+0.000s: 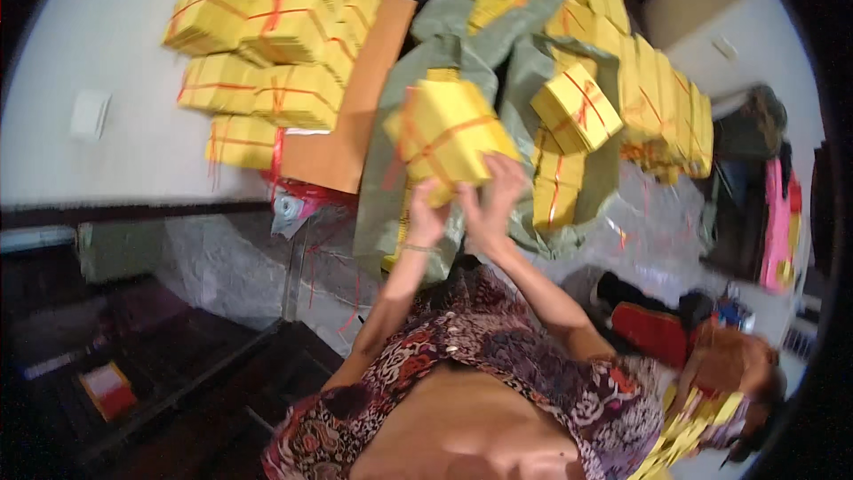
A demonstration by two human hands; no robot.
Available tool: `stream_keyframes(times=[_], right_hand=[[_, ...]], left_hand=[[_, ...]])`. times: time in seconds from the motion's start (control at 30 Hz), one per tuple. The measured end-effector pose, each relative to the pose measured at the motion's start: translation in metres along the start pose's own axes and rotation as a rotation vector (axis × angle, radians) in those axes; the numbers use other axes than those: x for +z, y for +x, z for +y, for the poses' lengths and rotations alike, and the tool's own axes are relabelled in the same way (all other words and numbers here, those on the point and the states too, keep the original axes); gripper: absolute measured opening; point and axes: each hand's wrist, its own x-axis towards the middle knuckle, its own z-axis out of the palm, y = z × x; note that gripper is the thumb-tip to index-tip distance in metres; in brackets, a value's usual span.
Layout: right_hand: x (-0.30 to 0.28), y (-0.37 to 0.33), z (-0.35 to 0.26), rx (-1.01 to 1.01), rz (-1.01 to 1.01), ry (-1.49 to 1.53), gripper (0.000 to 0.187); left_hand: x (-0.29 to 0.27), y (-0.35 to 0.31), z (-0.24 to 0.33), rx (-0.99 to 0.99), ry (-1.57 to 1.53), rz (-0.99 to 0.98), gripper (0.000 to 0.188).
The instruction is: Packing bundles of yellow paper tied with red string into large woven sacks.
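Note:
A block-shaped yellow bundle [455, 124] tied crosswise with red string is gripped between my two hands. It is tilted and blurred by motion above a green woven sack [378, 213]. My left hand [427, 216] is closed on its lower left edge, while my right hand [498, 200] grips the lower right side. More yellow packs show inside this sack, partly hidden by the bundle and my forearms. Just to the right, a second green sack [602, 178] stands with its mouth spread, holding yellow packs; another tied bundle [577, 107] rests on top at an angle.
Yellow bundles are stacked high at the far left [284, 27] and far right [666, 107]. An orange board [378, 98] leans beside the left stack. Dark furniture [178, 391] fills the lower left. At the lower right is another person [733, 356], next to yellow strips [689, 431].

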Motion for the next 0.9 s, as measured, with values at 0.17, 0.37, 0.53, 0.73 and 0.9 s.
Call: stream_keyframes(times=[0.17, 0.37, 0.53, 0.73, 0.9], right_hand=[[-0.078, -0.014, 0.089, 0.190, 0.096, -0.007, 0.040], [-0.084, -0.035, 0.182, 0.694, 0.199, 0.494, 0.031], [-0.092, -0.049, 0.179, 0.590, 0.348, -0.006, 0.039], [-0.042, 0.008, 0.067, 0.034, 0.073, 0.150, 0.024], [0.057, 0.105, -0.016, -0.233, -0.362, 0.325, 0.019]], left_hand=[[0.028, 0.014, -0.137, -0.015, -0.011, -0.149, 0.070], [0.017, 0.021, -0.178, -0.190, 0.583, -0.177, 0.090], [0.002, 0.013, -0.112, -0.080, 0.693, -0.092, 0.055], [-0.062, 0.062, 0.090, 0.555, 0.612, 0.234, 0.022], [-0.055, 0.069, 0.275, 0.897, 0.618, 0.397, 0.029]])
